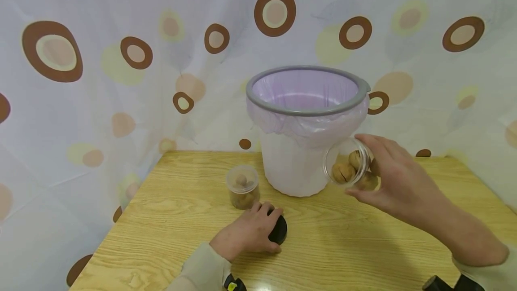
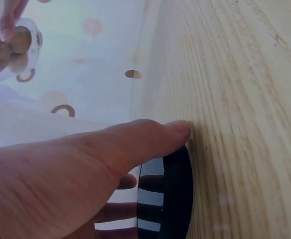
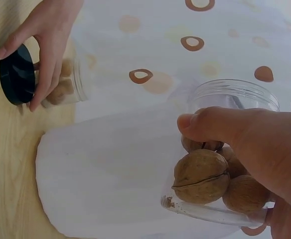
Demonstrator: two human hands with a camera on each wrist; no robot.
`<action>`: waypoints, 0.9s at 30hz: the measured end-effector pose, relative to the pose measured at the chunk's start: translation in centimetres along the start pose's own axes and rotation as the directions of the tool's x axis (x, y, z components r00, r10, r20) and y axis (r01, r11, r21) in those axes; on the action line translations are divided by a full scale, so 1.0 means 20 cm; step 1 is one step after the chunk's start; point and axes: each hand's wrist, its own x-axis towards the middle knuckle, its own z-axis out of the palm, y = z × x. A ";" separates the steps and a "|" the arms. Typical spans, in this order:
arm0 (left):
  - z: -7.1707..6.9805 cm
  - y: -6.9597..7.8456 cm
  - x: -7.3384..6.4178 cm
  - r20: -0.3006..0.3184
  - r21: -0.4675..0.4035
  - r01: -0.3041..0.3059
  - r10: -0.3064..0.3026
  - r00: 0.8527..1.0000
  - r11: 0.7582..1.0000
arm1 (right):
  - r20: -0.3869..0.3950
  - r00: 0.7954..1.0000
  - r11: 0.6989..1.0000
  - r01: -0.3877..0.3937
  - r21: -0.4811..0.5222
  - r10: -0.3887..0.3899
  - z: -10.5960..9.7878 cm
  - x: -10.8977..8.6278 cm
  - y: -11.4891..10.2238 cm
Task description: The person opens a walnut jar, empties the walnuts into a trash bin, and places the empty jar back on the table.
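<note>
My right hand grips a clear jar in the air, in front of the bin's right side. Several walnuts lie inside it, and its threaded mouth shows without a lid in the right wrist view. Down on the wooden table, my left hand holds a round black lid between thumb and fingers. The left wrist view shows the thumb along the lid's edge, close to the tabletop. Just beyond the left hand stands a second clear jar, upright, with brown nuts in it.
A white bin with a grey rim and a light purple liner stands at the back of the table. Behind it hangs a pale cloth with brown ring patterns.
</note>
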 end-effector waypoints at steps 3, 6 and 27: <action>0.00 -0.01 0.00 -0.016 -0.027 -0.007 0.007 1.000 1.000 | 0.006 1.000 1.000 -0.001 -0.007 0.001 -0.02 0.01 0.01; -0.02 -0.01 0.01 -0.023 -0.058 -0.015 0.014 1.000 0.998 | 0.005 1.000 1.000 0.007 -0.009 -0.007 -0.03 0.02 0.02; -0.43 -0.13 -0.02 -0.417 -0.239 -0.108 -0.001 0.909 0.965 | 0.025 0.999 1.000 -0.026 -0.013 0.026 -0.15 0.10 0.04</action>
